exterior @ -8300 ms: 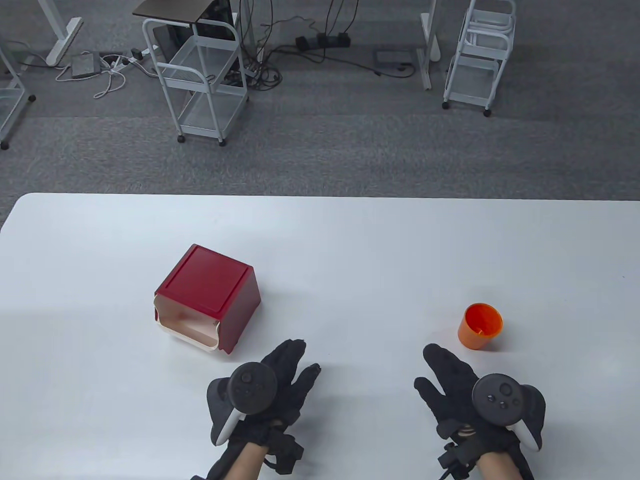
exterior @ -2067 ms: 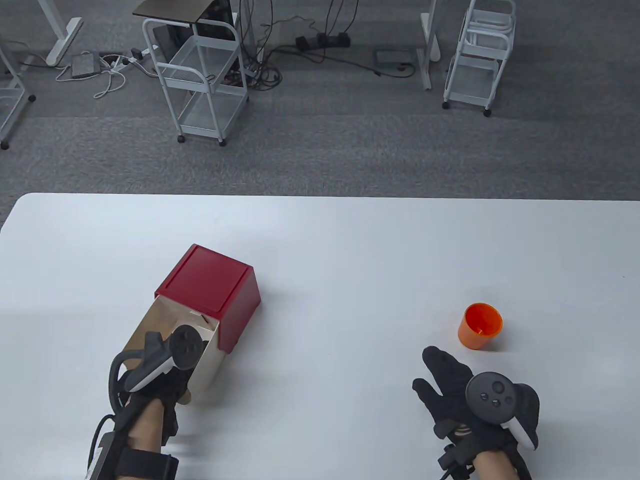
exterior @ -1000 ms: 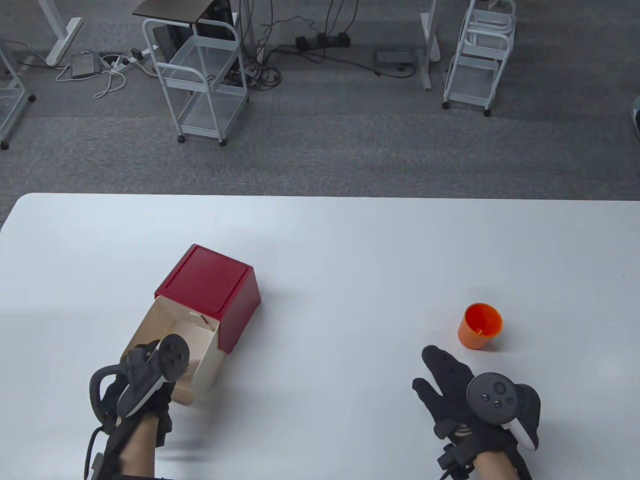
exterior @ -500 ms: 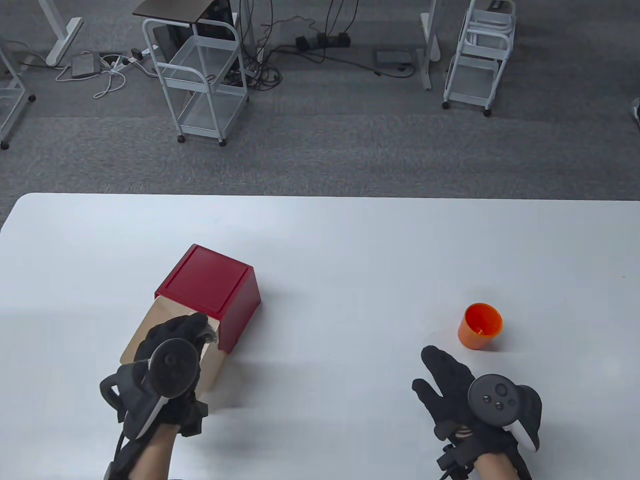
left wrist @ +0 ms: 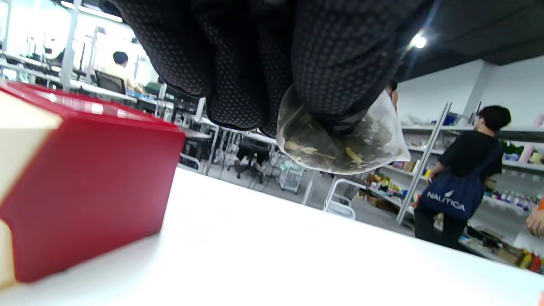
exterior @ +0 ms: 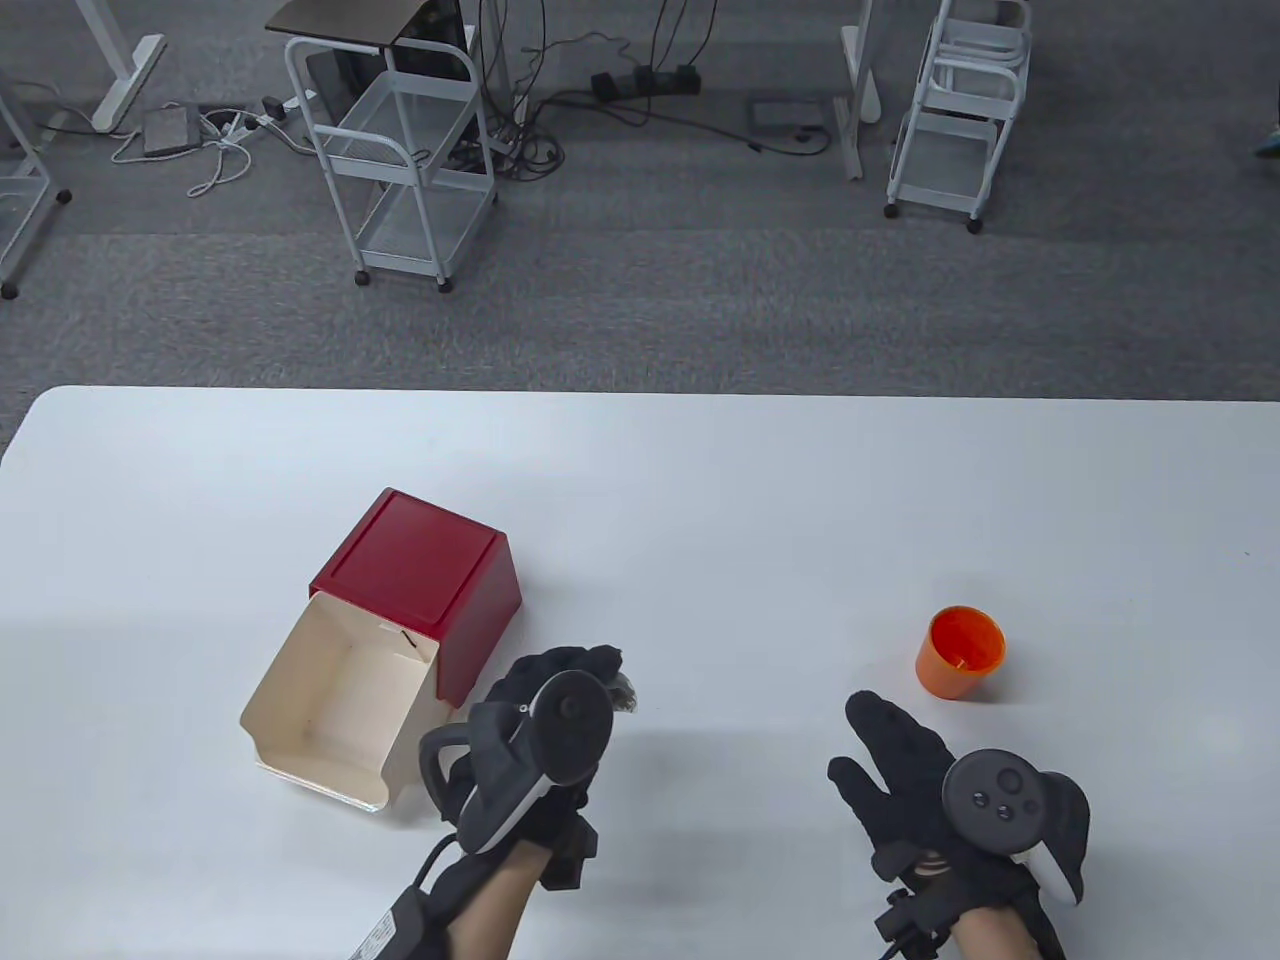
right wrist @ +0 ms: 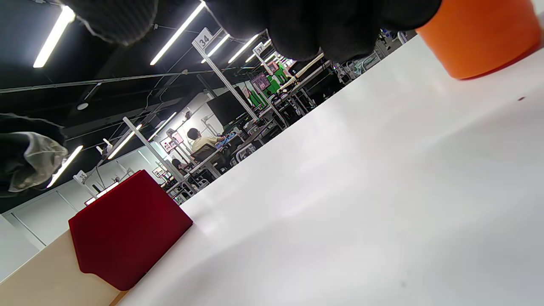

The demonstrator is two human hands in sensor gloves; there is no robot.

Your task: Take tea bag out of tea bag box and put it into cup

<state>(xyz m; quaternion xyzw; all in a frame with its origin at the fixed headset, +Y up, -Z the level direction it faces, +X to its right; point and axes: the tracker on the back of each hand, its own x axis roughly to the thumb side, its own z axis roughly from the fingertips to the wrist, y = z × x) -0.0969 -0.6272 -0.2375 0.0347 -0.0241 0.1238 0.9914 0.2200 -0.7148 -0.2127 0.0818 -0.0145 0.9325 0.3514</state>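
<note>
— Two gloved hands over one long white table (exterior: 700, 470), and the gap between them is the whole story. Grey carpet beyond, wire trolleys (exterior: 400, 150) and loose cables along the far side.

— Start big, then: the red tea bag box (exterior: 420, 575), its cream drawer (exterior: 330, 700) pulled out toward the near edge and looking bare from above.

— And the small round orange plastic cup (exterior: 960, 652) stands upright, well apart from the box, out on the right.

— So which hand is closer to it?

— The right hand (exterior: 940, 790), easily; it rests just beside the cup, fingers spread loose, gripping nothing. But the cargo is with the left hand (exterior: 550, 720).

— The wrist camera shows it plainly: a translucent mesh tea bag (left wrist: 340, 144) with dried leaves inside, pinched between the gloved fingertips (left wrist: 335, 76) and hanging below them, clear of the table.

— From above it's only a pale scrap (exterior: 622, 692) at the fingers' far end, just beside the box's right side.

— So the cup lies to the right of those fingers and slightly farther out. I'd judge a sideways carry across bare tabletop, then a drop through the open mouth.

— Small mouth, floppy bag; it may need centring first.
</note>
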